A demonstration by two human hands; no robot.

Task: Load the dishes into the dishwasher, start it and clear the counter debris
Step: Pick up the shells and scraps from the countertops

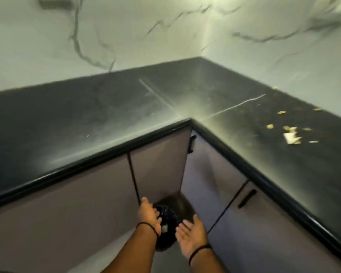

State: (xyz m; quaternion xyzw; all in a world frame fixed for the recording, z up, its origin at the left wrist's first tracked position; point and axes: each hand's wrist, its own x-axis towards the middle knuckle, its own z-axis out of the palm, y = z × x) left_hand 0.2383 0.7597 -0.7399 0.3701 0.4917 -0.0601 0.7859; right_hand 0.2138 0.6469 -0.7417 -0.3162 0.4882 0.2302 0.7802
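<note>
My left hand (149,214) touches the round black-lined bin (166,223), fingers relaxed; my right hand (191,236) hovers palm-up, released. I should position it below the yellowish scraps (291,134).

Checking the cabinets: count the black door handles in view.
2: one handle on the door by the inner corner, another handle on the door further right. Others may be hidden.

— Left hand (149,212): how is it posed?
— It is extended forward and down, back of the hand turned up, fingers bent over at the tips. A dark band is worn at the wrist.
— Right hand (191,234)?
— It is held palm up, fingers straight and loosely spread, nothing gripped. A dark band is noted there also.
</note>
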